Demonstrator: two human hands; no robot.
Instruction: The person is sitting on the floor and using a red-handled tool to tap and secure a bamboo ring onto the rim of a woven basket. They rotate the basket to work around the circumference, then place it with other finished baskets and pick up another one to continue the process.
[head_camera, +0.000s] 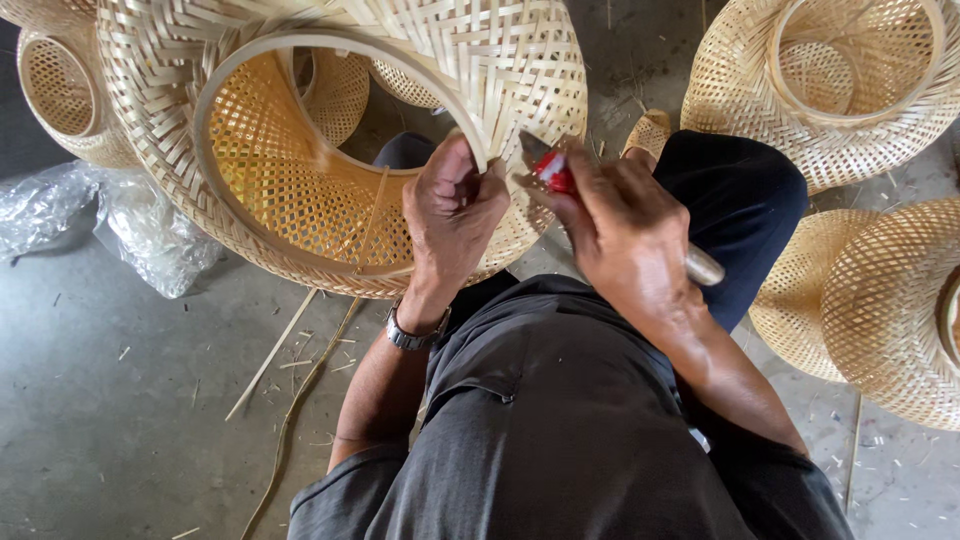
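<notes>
The woven basket (330, 140) sits at ten o'clock, over the person's knees. The left hand (452, 210) pinches its rim; the right hand (620, 235), just beside at three o'clock, grips a red-handled knife (553, 170). More baskets (830, 80) lie at two o'clock.

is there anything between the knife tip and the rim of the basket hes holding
Nothing visible. The right hand holds the red-handled knife with its blade tip right at the rim of the big woven basket. The left hand grips that rim just beside the blade, close but not across its path.
</notes>
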